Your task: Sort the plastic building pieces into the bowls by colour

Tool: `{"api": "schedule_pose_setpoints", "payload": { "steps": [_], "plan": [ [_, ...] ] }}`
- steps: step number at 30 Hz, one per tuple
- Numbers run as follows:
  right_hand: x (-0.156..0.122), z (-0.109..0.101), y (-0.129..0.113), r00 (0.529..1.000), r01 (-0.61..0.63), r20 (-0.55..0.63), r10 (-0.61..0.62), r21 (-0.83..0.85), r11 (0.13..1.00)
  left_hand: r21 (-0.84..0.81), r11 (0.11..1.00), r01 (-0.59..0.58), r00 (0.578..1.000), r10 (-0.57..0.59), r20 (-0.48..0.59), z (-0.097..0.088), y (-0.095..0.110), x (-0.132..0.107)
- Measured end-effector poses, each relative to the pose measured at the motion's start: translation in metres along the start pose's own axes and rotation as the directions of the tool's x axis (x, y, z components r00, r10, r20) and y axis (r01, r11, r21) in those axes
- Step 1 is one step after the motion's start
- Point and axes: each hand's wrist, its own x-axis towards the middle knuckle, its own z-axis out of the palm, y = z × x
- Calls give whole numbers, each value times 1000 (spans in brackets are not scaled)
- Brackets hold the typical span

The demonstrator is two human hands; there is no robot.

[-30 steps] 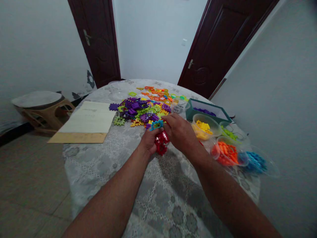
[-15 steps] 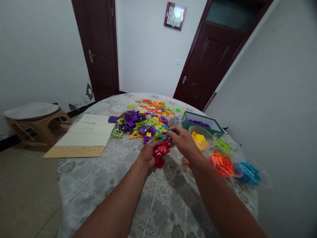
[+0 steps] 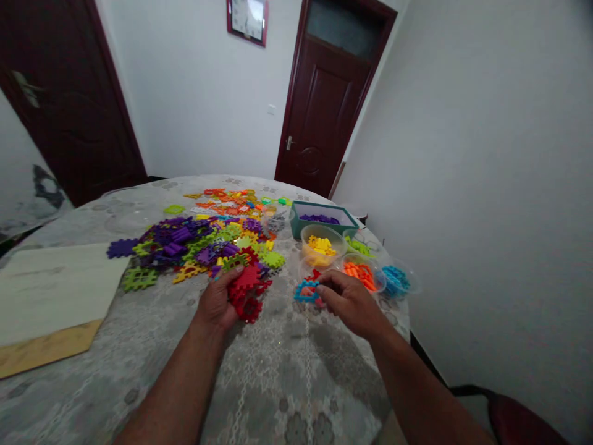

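My left hand [image 3: 220, 301] is closed round several red toothed building pieces [image 3: 248, 290], held over the tablecloth at the near edge of a mixed pile. Between the thumb and fingers of my right hand [image 3: 345, 300] is a blue toothed frame piece [image 3: 306, 291], open in its middle. Beneath and behind that blue piece, some red pieces [image 3: 319, 301] partly show, and a clear bowl seems to stand around them. The pile of purple, green and yellow pieces [image 3: 185, 242] spreads to the left of and behind my left hand.
Clear bowls of yellow pieces [image 3: 322, 246], green pieces [image 3: 360, 246], orange pieces [image 3: 360, 274] and blue pieces [image 3: 395, 280] stand at the right. Behind them is a green-rimmed box [image 3: 296, 227] with purple pieces. A pale sheet on a board [image 3: 50, 296] lies at the left.
The view has turned right. My right hand has carried the blue frame piece away from the pile, rightward to the bowls. My left hand still holds the red pieces, now farther from the right hand.
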Motion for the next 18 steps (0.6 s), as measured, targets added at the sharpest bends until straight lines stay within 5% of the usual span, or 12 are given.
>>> {"api": "schedule_pose_setpoints", "payload": {
  "steps": [4,7,11,13,15,18],
  "plan": [
    [-26,-21,24,987,-69,-145,73,32,997,80,997,20,1000,-20,-4,0,2,0],
    [-41,-46,44,935,-101,-342,91,-9,995,107,994,15,1000,-12,-25,1,3,-1],
    [-46,-102,81,736,-193,-676,-38,-263,945,164,986,17,998,-7,-62,7,2,-5],
    [-43,-129,102,663,-247,-734,-148,-401,882,195,981,19,998,-6,-67,9,0,-7],
    [-37,-150,122,651,-283,-729,-212,-493,823,223,974,29,998,-15,-62,8,-2,-9],
    [-24,-164,145,694,-328,-684,-225,-579,747,250,967,43,998,-28,-61,1,-6,-9]
  ]
}}
